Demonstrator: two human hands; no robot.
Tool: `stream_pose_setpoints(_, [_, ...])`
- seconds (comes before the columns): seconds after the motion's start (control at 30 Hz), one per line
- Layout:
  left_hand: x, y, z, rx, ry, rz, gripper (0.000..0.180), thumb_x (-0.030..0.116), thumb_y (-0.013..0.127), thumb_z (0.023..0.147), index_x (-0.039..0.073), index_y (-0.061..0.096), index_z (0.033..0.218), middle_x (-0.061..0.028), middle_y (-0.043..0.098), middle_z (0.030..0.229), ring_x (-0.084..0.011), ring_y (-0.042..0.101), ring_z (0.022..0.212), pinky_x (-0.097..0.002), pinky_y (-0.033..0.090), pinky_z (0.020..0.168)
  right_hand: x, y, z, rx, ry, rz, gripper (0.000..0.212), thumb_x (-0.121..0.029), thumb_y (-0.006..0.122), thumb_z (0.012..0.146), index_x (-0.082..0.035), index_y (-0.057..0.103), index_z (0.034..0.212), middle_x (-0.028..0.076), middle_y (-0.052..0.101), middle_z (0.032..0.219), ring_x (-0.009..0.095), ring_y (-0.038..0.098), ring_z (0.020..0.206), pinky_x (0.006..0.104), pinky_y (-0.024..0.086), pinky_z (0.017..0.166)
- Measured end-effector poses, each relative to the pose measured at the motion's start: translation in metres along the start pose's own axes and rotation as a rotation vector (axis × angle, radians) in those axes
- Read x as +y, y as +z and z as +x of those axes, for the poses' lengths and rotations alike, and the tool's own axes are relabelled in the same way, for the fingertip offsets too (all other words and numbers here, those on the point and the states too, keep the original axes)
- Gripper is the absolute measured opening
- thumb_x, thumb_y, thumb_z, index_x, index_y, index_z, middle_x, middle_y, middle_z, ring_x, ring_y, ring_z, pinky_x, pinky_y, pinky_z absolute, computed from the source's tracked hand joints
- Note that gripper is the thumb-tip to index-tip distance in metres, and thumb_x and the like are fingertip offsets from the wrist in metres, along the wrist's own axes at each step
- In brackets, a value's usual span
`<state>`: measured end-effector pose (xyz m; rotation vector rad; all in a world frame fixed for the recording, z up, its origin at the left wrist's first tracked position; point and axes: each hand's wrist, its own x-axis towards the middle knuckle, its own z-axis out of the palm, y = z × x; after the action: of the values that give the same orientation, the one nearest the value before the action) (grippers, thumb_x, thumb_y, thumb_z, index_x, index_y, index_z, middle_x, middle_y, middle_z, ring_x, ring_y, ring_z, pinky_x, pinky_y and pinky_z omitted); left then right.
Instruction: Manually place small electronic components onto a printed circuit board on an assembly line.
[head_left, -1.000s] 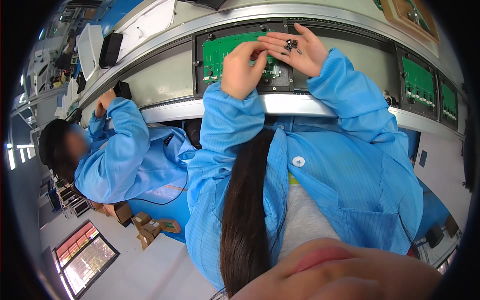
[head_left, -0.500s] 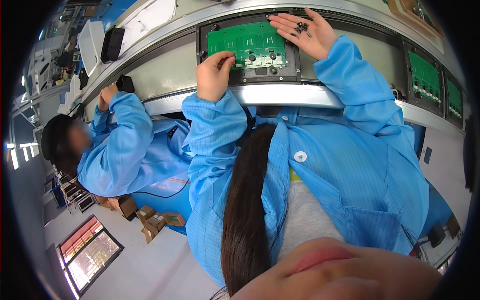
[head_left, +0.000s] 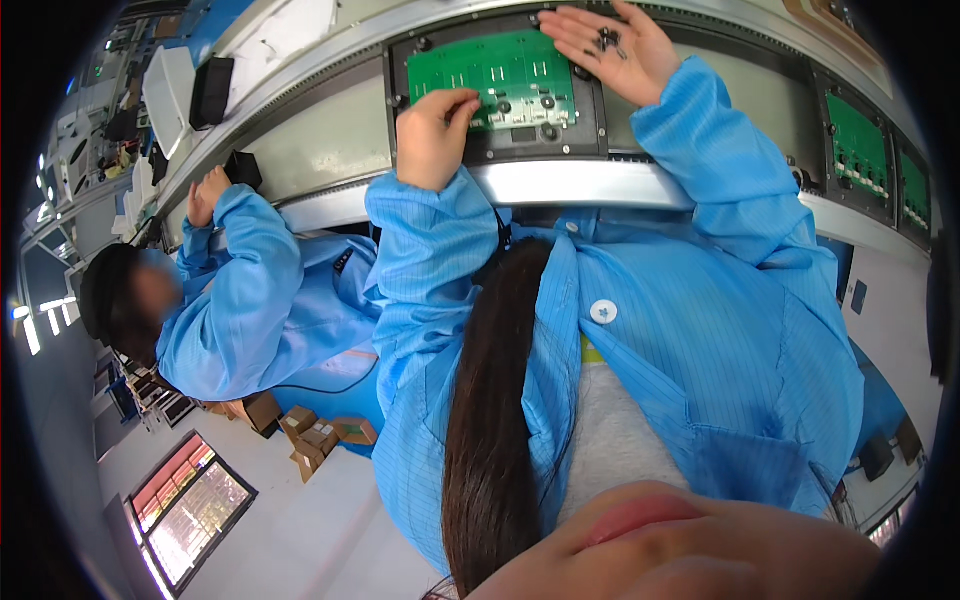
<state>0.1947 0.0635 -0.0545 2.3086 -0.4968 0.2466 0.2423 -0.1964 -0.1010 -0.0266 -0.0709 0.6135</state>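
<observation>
On green board [head_left: 495,85] | left hand [head_left: 432,135] slid down-left, fingers curled | right hand [head_left: 612,45] stays open, cupping screws [head_left: 606,40]

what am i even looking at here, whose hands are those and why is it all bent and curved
This is one view from a wide fisheye camera worn on a person's head, looking down at their own arms; the lens bends straight edges. The person wears a blue coat. Their left hand rests its fingers on a green circuit board seated in a dark tray on a conveyor line. Their right hand lies open, palm up, with a few small dark parts on it. A co-worker in the same blue sits to the left. More green boards follow on the right.
</observation>
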Motion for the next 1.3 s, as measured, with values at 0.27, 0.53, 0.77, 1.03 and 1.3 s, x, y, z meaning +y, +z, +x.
stream_pose_setpoints(0.27, [0.012, 0.018, 0.015, -0.139, 0.066, 0.067, 0.008, 0.003, 0.064, 0.072, 0.003, 0.065, 0.079, -0.0061, 0.062, 0.077, -0.0204, 0.056, 0.065, -0.0263, 0.046, 0.061, -0.004, -0.011, 0.004, -0.057, 0.016, 0.030, 0.053, -0.031, 0.036, 0.091, 0.011, 0.036, 0.122, 0.026, 0.043, 0.125, 0.037, 0.041, 0.119, 0.0437, 0.030, 0.103])
stream_pose_setpoints(0.53, [0.004, 0.029, 0.019, -0.184, 0.181, 0.166, 0.007, 0.006, 0.065, 0.071, 0.005, 0.066, 0.078, -0.0041, 0.060, 0.082, -0.0229, 0.053, 0.077, -0.0299, 0.046, 0.070, 0.001, -0.007, 0.005, 0.019, -0.035, -0.054, 0.051, -0.031, 0.036, 0.091, 0.010, 0.037, 0.120, 0.026, 0.043, 0.125, 0.037, 0.042, 0.118, 0.0434, 0.031, 0.103])
stream_pose_setpoints(0.77, [-0.001, 0.030, 0.020, -0.198, 0.221, 0.157, 0.008, 0.006, 0.064, 0.071, 0.006, 0.066, 0.079, -0.0036, 0.059, 0.085, -0.0229, 0.051, 0.079, -0.0297, 0.044, 0.073, 0.016, 0.027, 0.002, 0.206, -0.077, -0.054, 0.049, -0.031, 0.035, 0.092, 0.010, 0.039, 0.118, 0.026, 0.044, 0.124, 0.036, 0.042, 0.117, 0.0432, 0.032, 0.102])
stream_pose_setpoints(1.03, [0.002, 0.033, 0.025, -0.187, 0.292, 0.201, 0.008, 0.007, 0.065, 0.070, 0.008, 0.066, 0.078, -0.0023, 0.058, 0.087, -0.0228, 0.050, 0.083, -0.0305, 0.043, 0.076, -0.001, -0.008, 0.003, -0.049, -0.001, -0.015, 0.049, -0.031, 0.035, 0.092, 0.010, 0.040, 0.117, 0.026, 0.045, 0.122, 0.036, 0.043, 0.117, 0.0430, 0.032, 0.102])
stream_pose_setpoints(1.3, [0.005, 0.032, 0.025, -0.206, 0.282, 0.250, 0.008, 0.009, 0.065, 0.069, 0.010, 0.066, 0.076, -0.0010, 0.057, 0.089, -0.0227, 0.049, 0.085, -0.0316, 0.042, 0.078, -0.001, -0.005, 0.004, -0.101, 0.040, 0.031, 0.048, -0.031, 0.033, 0.093, 0.010, 0.040, 0.117, 0.026, 0.046, 0.121, 0.036, 0.043, 0.117, 0.0429, 0.032, 0.103])
